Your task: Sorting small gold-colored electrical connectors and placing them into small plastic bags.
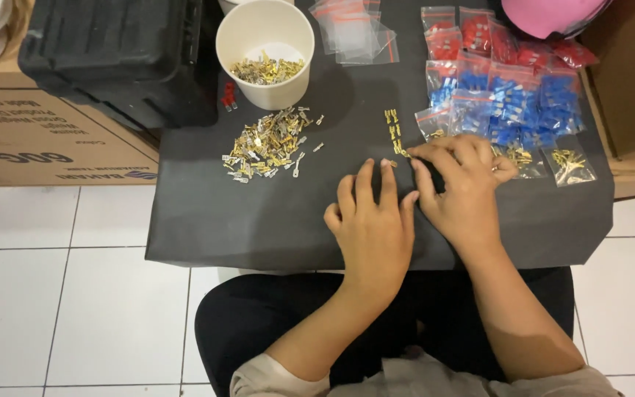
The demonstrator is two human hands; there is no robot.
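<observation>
Black sheeting (259, 220) covers the low work surface I am looking down on, and I read it from left to right. At about ten o'clock from my hands sits a black plastic case (112, 51) on a cardboard box (45, 140). Next comes a white paper cup (264, 51), partly filled with brass and silver crimp terminals. Just below the cup lies a loose heap of the same terminals (267, 143), not yet sorted, with a few small red pieces (228, 95) beside the cup.

My left hand (372, 224) rests flat on the sheet, fingers spread and empty as far as I can see. At twelve o'clock from it a short row of brass terminals (394, 132) is laid out in a line. My right hand (461, 187) is curled over, fingertips pressed down at the near end of that row; whether it pinches one terminal I cannot tell.

At one to two o'clock lie empty clear zip bags (354, 29), then filled bags of red terminals (472, 37), blue terminals (516, 103) and brass terminals (567, 163).

I judge the work well under way: many bags are packed, one small batch is being counted out, and the heap and cup remain.
</observation>
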